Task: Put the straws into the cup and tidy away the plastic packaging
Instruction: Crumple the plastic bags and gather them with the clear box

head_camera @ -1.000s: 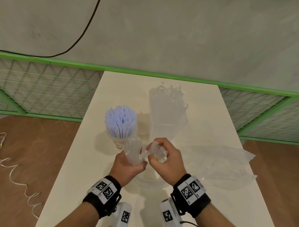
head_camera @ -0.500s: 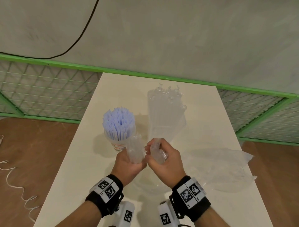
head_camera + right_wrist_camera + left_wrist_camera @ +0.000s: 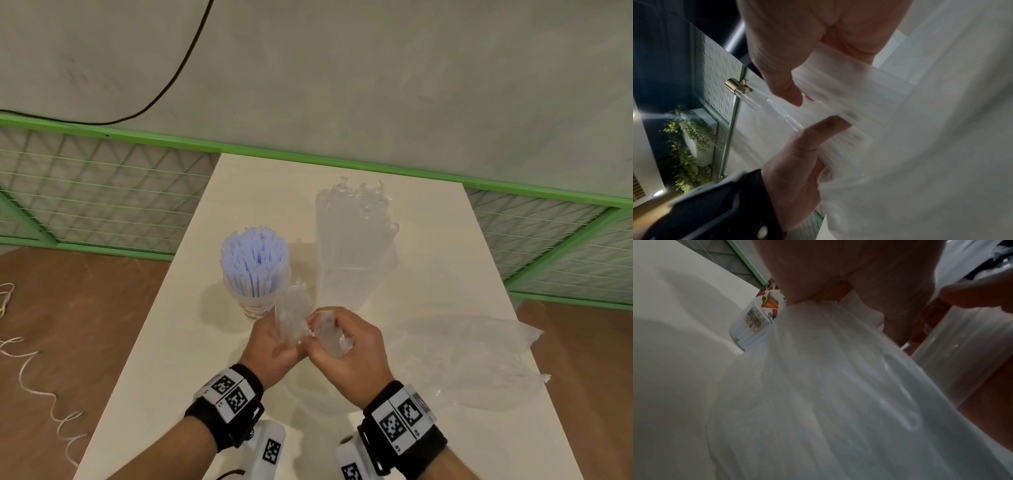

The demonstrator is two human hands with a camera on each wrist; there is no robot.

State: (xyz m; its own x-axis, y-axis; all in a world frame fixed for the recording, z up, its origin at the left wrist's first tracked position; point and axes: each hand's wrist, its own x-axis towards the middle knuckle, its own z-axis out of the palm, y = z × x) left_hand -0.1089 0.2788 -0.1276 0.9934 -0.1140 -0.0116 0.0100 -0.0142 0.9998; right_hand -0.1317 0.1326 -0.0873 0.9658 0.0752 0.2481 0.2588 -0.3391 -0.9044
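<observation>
The straws (image 3: 254, 261) are already stood upright in the cup (image 3: 256, 305) on the table (image 3: 164, 359). A clear plastic wrapper (image 3: 291, 318) is gathered above the table, just in front of the cup, clasped by the left hand (image 3: 274, 346) and pinched by the right hand (image 3: 346, 349), presumably to compact it. Two further plastic bags (image 3: 356, 246) (image 3: 472, 356) are left lying flat beyond and to the right.

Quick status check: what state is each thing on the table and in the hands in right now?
straws: upright in the cup
cup: standing, full
held plastic bag: bunched, gripped by both hands
left hand: gripping the bag
right hand: gripping the bag
tall clear packaging: on the table
flat plastic sheet: lying loose
</observation>
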